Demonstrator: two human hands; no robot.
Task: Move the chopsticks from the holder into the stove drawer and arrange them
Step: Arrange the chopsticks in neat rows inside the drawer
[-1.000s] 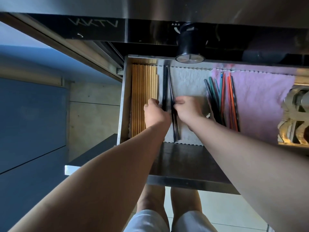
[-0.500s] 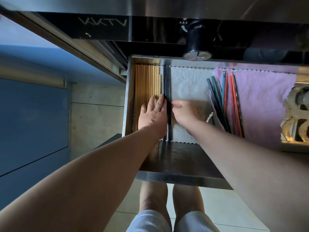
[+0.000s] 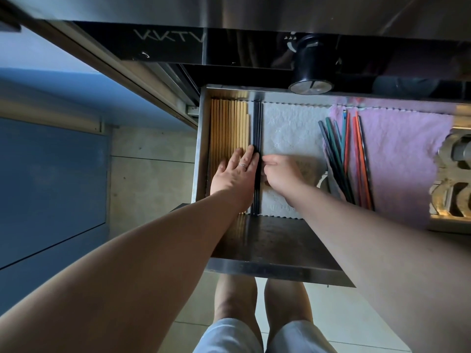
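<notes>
The steel stove drawer (image 3: 201,138) stands pulled out. A row of several wooden chopsticks (image 3: 228,126) lies side by side along its left wall. A pair of black chopsticks (image 3: 257,123) lies straight right beside them. My left hand (image 3: 235,177) rests flat with straight fingers on the wooden row, its edge against the black pair. My right hand (image 3: 283,174) has curled fingers whose tips touch the black pair from the right. A loose bunch of coloured chopsticks (image 3: 346,154) lies at an angle further right.
A white cloth (image 3: 290,131) and a pink cloth (image 3: 397,154) line the drawer bottom. A black stove knob (image 3: 312,70) juts out above the drawer's back edge. An ornate metal holder (image 3: 456,174) sits at the far right. Blue cabinet fronts (image 3: 51,174) stand left.
The black pair, slanted a second ago, now lies straight against the wooden row. My left hand went from curled to flat on the wooden chopsticks. The right hand stays at the black pair.
</notes>
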